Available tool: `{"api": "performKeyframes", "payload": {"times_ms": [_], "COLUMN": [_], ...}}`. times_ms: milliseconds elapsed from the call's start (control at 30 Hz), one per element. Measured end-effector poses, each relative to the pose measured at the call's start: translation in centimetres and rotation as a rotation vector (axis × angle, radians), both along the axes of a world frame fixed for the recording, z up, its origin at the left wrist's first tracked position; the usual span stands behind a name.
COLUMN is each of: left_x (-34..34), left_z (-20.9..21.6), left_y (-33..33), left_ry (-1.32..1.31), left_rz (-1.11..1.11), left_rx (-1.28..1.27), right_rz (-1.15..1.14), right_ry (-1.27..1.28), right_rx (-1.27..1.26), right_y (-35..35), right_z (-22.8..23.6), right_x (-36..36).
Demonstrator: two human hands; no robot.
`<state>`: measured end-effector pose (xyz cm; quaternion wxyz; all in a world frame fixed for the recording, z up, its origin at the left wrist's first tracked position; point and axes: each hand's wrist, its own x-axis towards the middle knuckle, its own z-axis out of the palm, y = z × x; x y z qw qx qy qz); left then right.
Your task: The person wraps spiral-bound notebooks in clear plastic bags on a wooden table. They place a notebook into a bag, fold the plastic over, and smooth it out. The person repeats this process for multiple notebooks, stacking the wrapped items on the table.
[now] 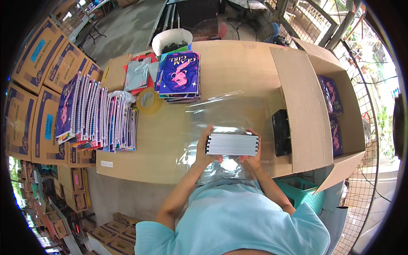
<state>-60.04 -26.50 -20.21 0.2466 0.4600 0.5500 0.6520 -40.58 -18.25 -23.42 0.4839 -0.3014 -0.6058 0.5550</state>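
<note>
Close to the table's front edge, a small stack of notebooks (pixel 232 145) is held with its white page edges facing up. My left hand (pixel 204 147) is closed on the stack's left end, and my right hand (pixel 254 160) grips the right end. A clear plastic sheet or bag (pixel 212 111) spreads on the table under and around the stack. Its glare hides where it begins and ends. Farther off lies a pile of purple notebooks (pixel 180 74) with an illustrated cover.
Spiral notebooks (pixel 100 114) stand packed in a row at left, before stacked cartons (pixel 25 121). A tape roll (pixel 148 100) and white bucket (pixel 172 39) are near the pile. At right, an open carton (pixel 304 110) holds purple notebooks, beside a black object (pixel 281 132).
</note>
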Motion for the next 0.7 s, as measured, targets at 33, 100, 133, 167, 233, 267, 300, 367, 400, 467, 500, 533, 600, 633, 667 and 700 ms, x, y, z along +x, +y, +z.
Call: {"api": "performKeyframes", "payload": {"times_ms": [33,100,133,167,233,267,300,367,400,467,500,533,600,633,667,700], "left_x": [-0.2,0.2,0.3,0.3,0.3,0.4,0.1,0.0,0.2,0.4,0.4,0.7,1.6,2.1,1.7,1.6], "left_z": [0.0,0.4,0.2,0.1,-1.2,-1.9,-2.6,-3.9,-2.9,-3.5,-3.8,-4.1,-4.7,-4.8,-5.5,-4.8], "left_y": [0.2,-0.4,-0.2,0.1,0.7,0.3,0.5,0.5,0.8,0.8,0.7,0.4,0.4,0.1,-0.1,0.2], "left_ry": [0.071,-0.085,-0.107,-0.126,-0.039,0.007,0.051,0.131,0.104,-0.037,-0.108,-0.178,-0.200,-0.212,-0.128,-0.094], "left_rz": [0.050,-0.057,-0.071,-0.086,-0.040,-0.016,-0.026,-0.047,0.013,-0.025,-0.034,-0.014,0.002,0.011,0.048,0.070], "left_rx": [0.042,-0.166,-0.163,-0.161,-0.020,0.005,-0.038,-0.131,-0.087,-0.095,-0.097,-0.025,0.107,0.163,0.088,0.001], "right_rz": [-0.004,-0.021,-0.035,-0.037,-0.025,-0.013,-0.001,0.022,0.014,0.008,0.016,0.032,-0.024,-0.100,-0.149,-0.210], "right_ry": [-0.009,-0.020,-0.022,-0.006,0.050,0.087,0.081,0.063,0.042,0.023,0.025,0.049,-0.137,-0.342,-0.349,-0.359], "right_rx": [-0.051,-0.073,-0.044,-0.047,-0.070,-0.098,-0.092,-0.089,-0.141,-0.233,-0.271,-0.299,-0.130,0.062,0.094,0.126], "right_y": [0.1,0.0,0.0,-0.2,-0.1,-0.1,0.1,0.0,-0.1,-0.3,-0.4,-0.6,-0.6,-0.6,-0.3,0.1], "right_z": [-0.7,-1.2,-1.1,-1.2,-1.4,-1.7,-2.2,-3.7,-4.3,-5.3,-5.2,-5.0,-6.3,-10.0,-10.7,-11.3], "right_x": [0.1,0.4,0.6,0.6,0.3,0.0,-0.1,0.2,0.3,0.8,0.7,0.7,1.4,2.6,2.4,2.5]}}
